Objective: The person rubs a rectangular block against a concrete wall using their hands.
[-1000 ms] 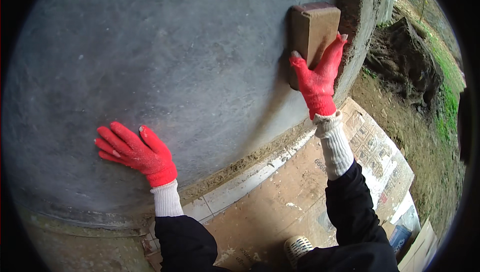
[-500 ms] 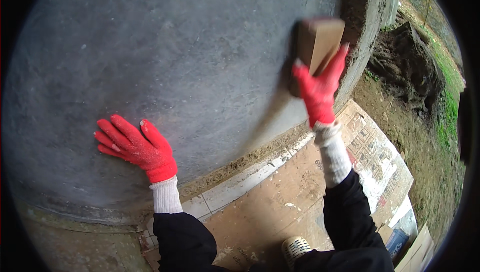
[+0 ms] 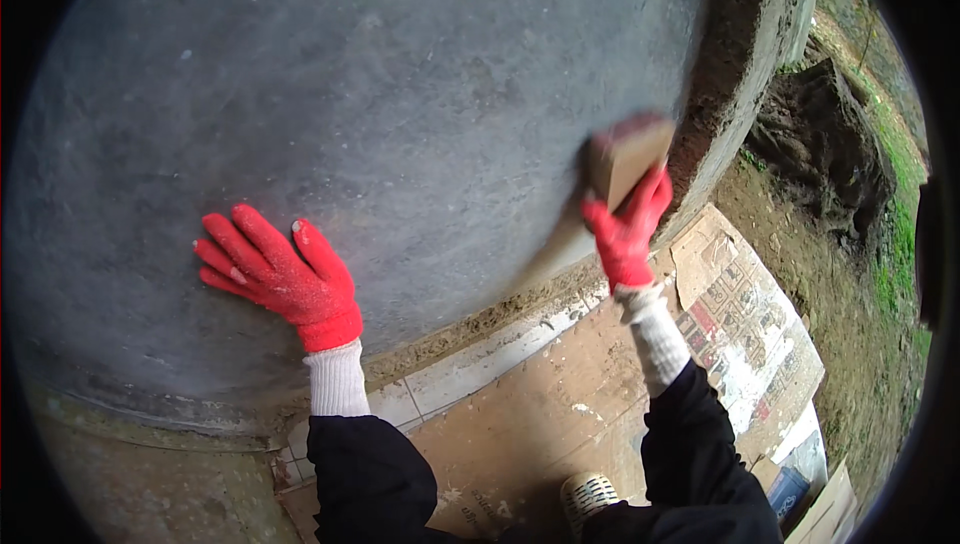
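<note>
Head view: a grey wall (image 3: 430, 94) fills the scene! Left hand (image 3: 285, 279), red-gloved, spreads against it; well apart, the right hand (image 3: 628, 241) clamps the brown block (image 3: 632, 159) near the wall's right side. Looks like a rubbing stroke; next probably calls for even pressure.

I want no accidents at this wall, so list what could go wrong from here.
The brown rectangular block, held at the gray wall by the red-gloved right hand, could slip and fall. That hand works close to the wall's rough edge, so it might scrape there. The cardboard under the slotted cream shoe could perhaps slide and upset the person's footing.
</note>
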Available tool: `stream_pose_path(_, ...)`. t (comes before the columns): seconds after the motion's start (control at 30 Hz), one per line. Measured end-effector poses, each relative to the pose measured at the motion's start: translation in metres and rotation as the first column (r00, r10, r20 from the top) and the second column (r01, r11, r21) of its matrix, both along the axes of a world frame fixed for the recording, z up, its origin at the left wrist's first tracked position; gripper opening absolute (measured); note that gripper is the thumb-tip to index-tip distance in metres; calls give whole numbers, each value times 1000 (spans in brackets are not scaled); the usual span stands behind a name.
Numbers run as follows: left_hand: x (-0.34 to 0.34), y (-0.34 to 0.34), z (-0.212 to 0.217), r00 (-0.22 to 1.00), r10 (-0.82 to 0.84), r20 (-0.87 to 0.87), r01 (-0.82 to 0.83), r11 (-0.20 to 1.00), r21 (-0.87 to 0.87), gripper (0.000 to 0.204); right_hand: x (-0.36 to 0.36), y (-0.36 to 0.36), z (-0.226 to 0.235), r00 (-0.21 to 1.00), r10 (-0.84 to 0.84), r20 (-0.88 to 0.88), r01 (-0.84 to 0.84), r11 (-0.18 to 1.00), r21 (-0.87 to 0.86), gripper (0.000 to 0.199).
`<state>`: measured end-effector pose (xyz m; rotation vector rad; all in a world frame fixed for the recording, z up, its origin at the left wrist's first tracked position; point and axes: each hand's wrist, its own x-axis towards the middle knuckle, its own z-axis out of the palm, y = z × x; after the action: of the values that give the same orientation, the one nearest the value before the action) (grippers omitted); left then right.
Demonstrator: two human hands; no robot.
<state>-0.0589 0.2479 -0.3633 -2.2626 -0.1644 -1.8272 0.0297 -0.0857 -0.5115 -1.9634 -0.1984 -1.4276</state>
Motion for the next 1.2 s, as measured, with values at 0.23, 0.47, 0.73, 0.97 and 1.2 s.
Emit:
stream_pose_path(0.23,1,2,-3,1000,6,10,-6,1000,-9,56,11,-1,117,998,-15,60,7,992,126,97)
stream_pose_path(0.47,0,-10,2,1000,12,-17,-13,999,-32,56,-38,3,-83,894,85,-440,-60,996,70,122)
stream_pose_path(0.73,0,-2,-2,1000,12,16,-12,1000,16,56,11,5,99,997,-77,27,72,988,139,113)
stream_pose_path(0.97,2,-11,-1,1000,7,-9,-7,999,-39,55,-18,-1,-46,908,104,-406,-7,972,233,123)
stream_pose_path(1.2,-1,-7,-2,1000,17,-20,-18,999,-29,56,1,-1,46,996,-8,-89,17,995,101,114)
